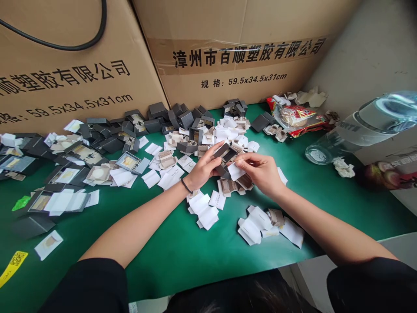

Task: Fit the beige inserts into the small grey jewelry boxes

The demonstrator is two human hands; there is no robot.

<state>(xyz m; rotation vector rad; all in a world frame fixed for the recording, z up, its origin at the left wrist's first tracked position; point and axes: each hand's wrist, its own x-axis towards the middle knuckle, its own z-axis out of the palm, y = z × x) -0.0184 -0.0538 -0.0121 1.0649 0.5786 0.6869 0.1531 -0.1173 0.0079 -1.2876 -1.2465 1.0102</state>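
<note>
Head view, both bare hands in, mid-table. My left hand (pixel 202 170) grips a small dark open box (pixel 225 153), thumb on the near side, fingers round the far side; some fingertips hidden. My right hand (pixel 260 170) pinches a white paper piece (pixel 236 172) between thumb and forefinger, right at the box's near right edge. Can't tell if the paper is in the box or just over it. Box sits between the two hands, tilted, above the green table (pixel 182 252).

Black band (pixel 186 187) on the left wrist. Behind and under the hands I get a heap of white and greyish folded pieces (pixel 167 160). Nearer me, two loose groups: unfolded white papers (pixel 203 210) below the left hand, more papers (pixel 257 224) near the right forearm. Dark boxes (pixel 100 132) pile along the back and left, some open.

Two big cartons at the back, left carton (pixel 65 56) and right carton (pixel 237 26), printed; black cable (pixel 97 37) across the left one. Right side: red-and-clear packet (pixel 295 117), clear bottle (pixel 329 141), crumpled tissue (pixel 343 168) beside it. Yellow tag (pixel 13 266) lower left.
</note>
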